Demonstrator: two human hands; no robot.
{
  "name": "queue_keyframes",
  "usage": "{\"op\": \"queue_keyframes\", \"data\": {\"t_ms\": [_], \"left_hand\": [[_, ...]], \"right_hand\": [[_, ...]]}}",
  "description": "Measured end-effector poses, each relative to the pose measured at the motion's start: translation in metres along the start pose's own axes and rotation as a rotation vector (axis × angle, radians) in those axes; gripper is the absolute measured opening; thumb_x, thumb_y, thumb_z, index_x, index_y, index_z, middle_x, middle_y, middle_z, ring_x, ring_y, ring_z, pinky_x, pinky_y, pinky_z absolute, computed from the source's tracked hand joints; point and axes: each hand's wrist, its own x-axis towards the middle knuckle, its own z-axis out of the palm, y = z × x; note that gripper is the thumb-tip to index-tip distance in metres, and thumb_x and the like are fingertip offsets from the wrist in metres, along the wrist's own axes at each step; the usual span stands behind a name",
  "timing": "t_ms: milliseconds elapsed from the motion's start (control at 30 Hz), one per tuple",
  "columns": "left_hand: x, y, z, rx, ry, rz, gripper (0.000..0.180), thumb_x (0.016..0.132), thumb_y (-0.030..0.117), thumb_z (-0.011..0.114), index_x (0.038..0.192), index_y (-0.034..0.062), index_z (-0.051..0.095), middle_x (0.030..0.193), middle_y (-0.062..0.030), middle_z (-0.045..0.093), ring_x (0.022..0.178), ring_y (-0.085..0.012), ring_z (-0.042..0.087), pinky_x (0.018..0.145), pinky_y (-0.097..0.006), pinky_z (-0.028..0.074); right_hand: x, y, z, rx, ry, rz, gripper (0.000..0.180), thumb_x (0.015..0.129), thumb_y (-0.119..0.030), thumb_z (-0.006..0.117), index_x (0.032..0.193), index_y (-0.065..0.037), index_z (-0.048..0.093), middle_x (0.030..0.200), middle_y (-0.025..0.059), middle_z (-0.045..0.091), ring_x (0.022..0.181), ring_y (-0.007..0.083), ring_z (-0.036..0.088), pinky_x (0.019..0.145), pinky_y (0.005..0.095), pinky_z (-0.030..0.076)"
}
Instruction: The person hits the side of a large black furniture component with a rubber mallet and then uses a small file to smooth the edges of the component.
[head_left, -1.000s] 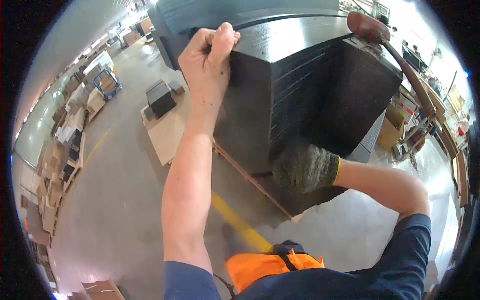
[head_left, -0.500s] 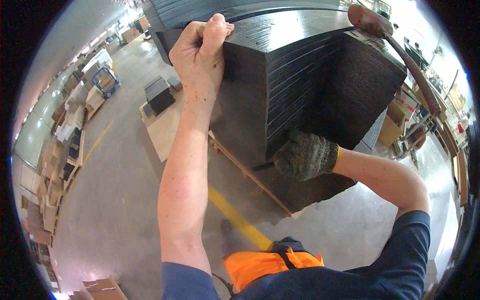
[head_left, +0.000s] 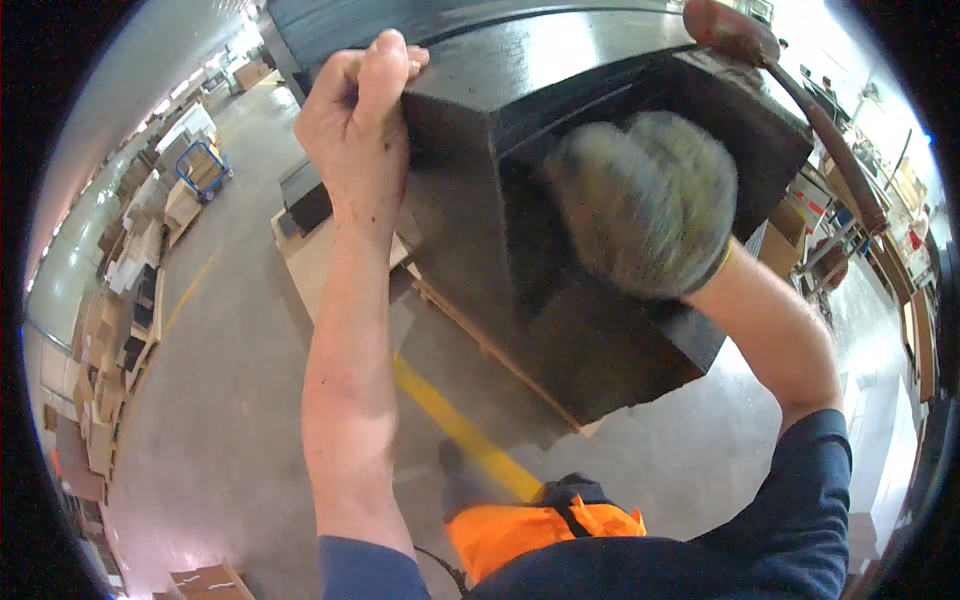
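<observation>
Tall stack of thin black flat boards sits on a wooden pallet right in front of us. Our bare left hand pinches the top board's left corner, fingers curled tight. Our gloved right hand has jumped from the stack's lower side up to its upper face within the last second; blurred, fingers unclear. We judge a top board is being lifted. Yellow floor line below.

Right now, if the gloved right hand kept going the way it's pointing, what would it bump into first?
Probably the dark stack of boards right ahead of the right hand; the blur hides whether they touch.
</observation>
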Motion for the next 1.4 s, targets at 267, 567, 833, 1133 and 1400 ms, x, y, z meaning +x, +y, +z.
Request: {"op": "queue_keyframes", "data": {"t_ms": [267, 567, 833, 1133, 1400], "left_hand": [[0.001, -0.005, 0.006, -0.047, 0.003, 0.007, 0.023, 0.087, 0.014, 0.065, 0.069, 0.0008, 0.059, 0.074, -0.0078, 0.065, 0.074, -0.0127, 0.061, 0.074, -0.026, 0.046], [-0.005, -0.004, 0.007, -0.069, 0.013, -0.034, 0.024, 0.088, 0.010, 0.063, 0.067, 0.0009, 0.056, 0.074, -0.0072, 0.062, 0.075, -0.0145, 0.061, 0.074, -0.028, 0.047], [-0.004, -0.006, 0.015, -0.037, -0.017, 0.022, 0.025, 0.088, 0.008, 0.061, 0.066, 0.0028, 0.053, 0.073, -0.0063, 0.061, 0.073, -0.0140, 0.060, 0.074, -0.028, 0.047], [-0.006, -0.009, 0.005, -0.042, -0.042, -0.013, 0.029, 0.088, 0.009, 0.062, 0.063, 0.0041, 0.048, 0.074, -0.0055, 0.060, 0.073, -0.0136, 0.060, 0.073, -0.028, 0.047], [-0.007, -0.004, 0.007, -0.058, -0.036, 0.019, 0.027, 0.089, 0.007, 0.061, 0.065, 0.0033, 0.047, 0.074, -0.0059, 0.059, 0.072, -0.0130, 0.059, 0.071, -0.026, 0.047]], "right_hand": [[0.021, 0.001, -0.041, -0.102, -0.095, -0.140, 0.045, 0.078, -0.032, 0.057, 0.118, -0.010, 0.059, 0.088, 0.0037, 0.062, 0.071, 0.0242, 0.061, 0.058, 0.0456, 0.047], [0.018, -0.009, -0.034, 0.065, -0.322, -0.266, 0.026, 0.085, -0.024, 0.049, 0.098, -0.008, 0.064, 0.090, 0.0113, 0.063, 0.077, 0.0242, 0.058, 0.072, 0.0341, 0.049], [-0.026, 0.003, 0.034, 0.319, 0.109, 0.090, 0.024, 0.083, -0.028, 0.057, 0.095, -0.010, 0.066, 0.082, 0.0075, 0.064, 0.081, 0.0214, 0.061, 0.079, 0.0335, 0.048], [0.056, 0.022, -0.084, -0.056, 0.018, -0.046, 0.020, 0.082, -0.029, 0.057, 0.091, -0.012, 0.065, 0.087, 0.0073, 0.064, 0.076, 0.0206, 0.061, 0.062, 0.0341, 0.050], [0.056, 0.061, -0.080, -0.687, -0.044, 0.021, 0.026, 0.081, -0.025, 0.055, 0.101, -0.009, 0.060, 0.073, 0.0075, 0.058, 0.065, 0.0202, 0.057, 0.058, 0.0364, 0.048]]}}
